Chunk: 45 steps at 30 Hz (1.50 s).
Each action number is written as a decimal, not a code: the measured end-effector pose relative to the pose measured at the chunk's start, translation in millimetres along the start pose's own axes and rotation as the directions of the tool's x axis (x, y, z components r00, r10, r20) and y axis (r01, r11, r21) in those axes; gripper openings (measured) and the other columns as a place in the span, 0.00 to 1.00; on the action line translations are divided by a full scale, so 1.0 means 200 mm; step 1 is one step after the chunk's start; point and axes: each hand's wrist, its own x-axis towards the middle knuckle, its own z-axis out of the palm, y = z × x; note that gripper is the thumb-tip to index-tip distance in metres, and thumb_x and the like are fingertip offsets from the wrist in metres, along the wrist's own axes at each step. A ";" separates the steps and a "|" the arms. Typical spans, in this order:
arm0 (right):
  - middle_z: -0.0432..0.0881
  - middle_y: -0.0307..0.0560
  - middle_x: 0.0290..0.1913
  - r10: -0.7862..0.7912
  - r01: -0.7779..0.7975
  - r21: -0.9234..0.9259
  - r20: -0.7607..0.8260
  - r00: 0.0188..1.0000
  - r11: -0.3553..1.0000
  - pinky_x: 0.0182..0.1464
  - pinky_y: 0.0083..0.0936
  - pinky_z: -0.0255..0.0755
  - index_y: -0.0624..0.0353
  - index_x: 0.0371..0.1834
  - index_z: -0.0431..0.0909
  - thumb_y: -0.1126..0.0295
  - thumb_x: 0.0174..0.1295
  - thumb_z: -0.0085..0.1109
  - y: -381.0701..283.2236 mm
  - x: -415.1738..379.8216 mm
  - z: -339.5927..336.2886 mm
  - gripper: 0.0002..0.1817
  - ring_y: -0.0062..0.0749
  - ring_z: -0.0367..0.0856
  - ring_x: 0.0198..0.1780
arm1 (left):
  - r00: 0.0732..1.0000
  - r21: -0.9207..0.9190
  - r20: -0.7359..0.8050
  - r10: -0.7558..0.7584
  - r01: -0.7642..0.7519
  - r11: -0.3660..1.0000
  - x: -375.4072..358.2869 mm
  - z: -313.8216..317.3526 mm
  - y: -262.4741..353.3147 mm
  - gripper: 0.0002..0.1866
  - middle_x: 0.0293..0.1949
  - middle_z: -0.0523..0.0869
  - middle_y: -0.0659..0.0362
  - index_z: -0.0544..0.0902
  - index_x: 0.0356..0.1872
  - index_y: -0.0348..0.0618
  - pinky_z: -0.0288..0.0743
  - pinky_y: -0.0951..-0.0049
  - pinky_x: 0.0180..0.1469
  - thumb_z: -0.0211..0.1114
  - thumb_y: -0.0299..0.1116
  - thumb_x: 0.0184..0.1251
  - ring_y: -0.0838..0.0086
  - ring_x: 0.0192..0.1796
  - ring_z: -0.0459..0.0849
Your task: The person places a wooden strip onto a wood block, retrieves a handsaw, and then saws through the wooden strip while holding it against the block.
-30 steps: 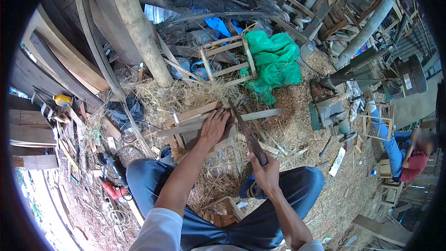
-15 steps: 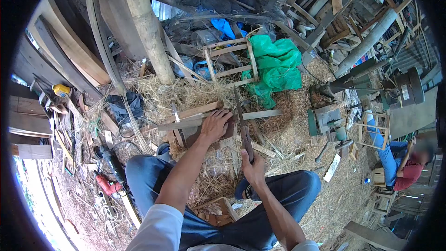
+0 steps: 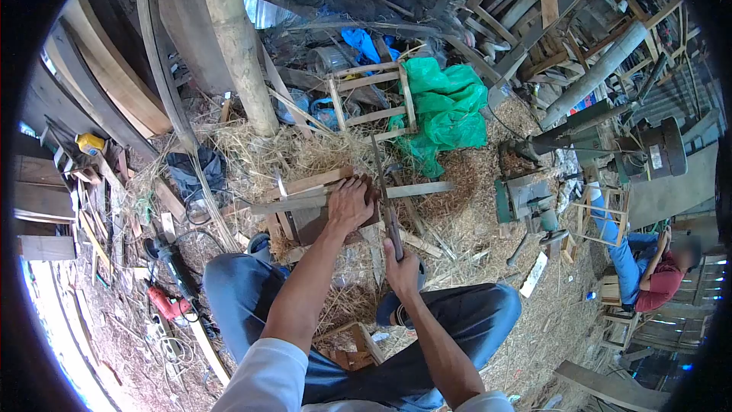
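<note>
My left hand (image 3: 351,204) presses down on a long narrow wooden strip (image 3: 305,202) that lies across a wooden block (image 3: 314,227). Its fingers curl over the strip's far edge. In my right hand (image 3: 402,268) is the handle of a handsaw (image 3: 387,206), its blade pointing away from me and crossing the strip just right of my left hand. Another wooden piece (image 3: 316,181) lies behind the strip. Whether the teeth are cutting into the wood is too small to tell.
A wooden frame (image 3: 371,116) and green plastic sheet (image 3: 450,103) lie ahead. An angle grinder (image 3: 177,265) and red drill (image 3: 166,304) are at left. A vise (image 3: 530,200) stands at right, with a seated person (image 3: 662,278) beyond. Between my legs is a wooden box (image 3: 366,345).
My right hand and the saw have shifted slightly toward me and left along the blade's line. My left hand remains on the wood. The whole view has moved a little.
</note>
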 end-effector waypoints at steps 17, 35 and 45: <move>0.72 0.67 0.16 -0.092 0.092 -0.007 -0.064 0.994 0.996 0.27 0.44 0.68 0.75 0.23 0.78 0.46 0.69 0.51 0.11 -0.20 0.01 0.35 0.57 0.76 0.19 | 0.999 0.049 0.034 0.022 -0.023 0.999 0.01 -0.10 0.09 0.18 0.48 0.86 0.50 0.84 0.50 0.38 0.70 0.62 0.63 0.59 0.38 0.64 0.60 0.54 0.82; 0.73 0.70 0.16 0.055 -0.051 -0.152 0.020 0.998 0.987 0.29 0.45 0.71 0.76 0.23 0.80 0.49 0.69 0.52 0.14 -0.20 0.03 0.34 0.65 0.81 0.26 | 1.000 0.098 -0.008 -0.006 0.007 0.995 0.03 -0.03 0.05 0.17 0.49 0.85 0.47 0.83 0.49 0.38 0.70 0.63 0.64 0.58 0.36 0.64 0.55 0.55 0.82; 0.73 0.76 0.19 -0.095 0.089 -0.128 -0.042 0.995 0.988 0.30 0.51 0.71 0.78 0.26 0.79 0.44 0.68 0.50 0.02 0.01 0.00 0.38 0.71 0.79 0.28 | 0.999 0.090 -0.008 0.034 -0.034 0.995 -0.03 -0.08 0.09 0.16 0.46 0.87 0.50 0.85 0.46 0.39 0.71 0.61 0.62 0.60 0.37 0.64 0.59 0.52 0.83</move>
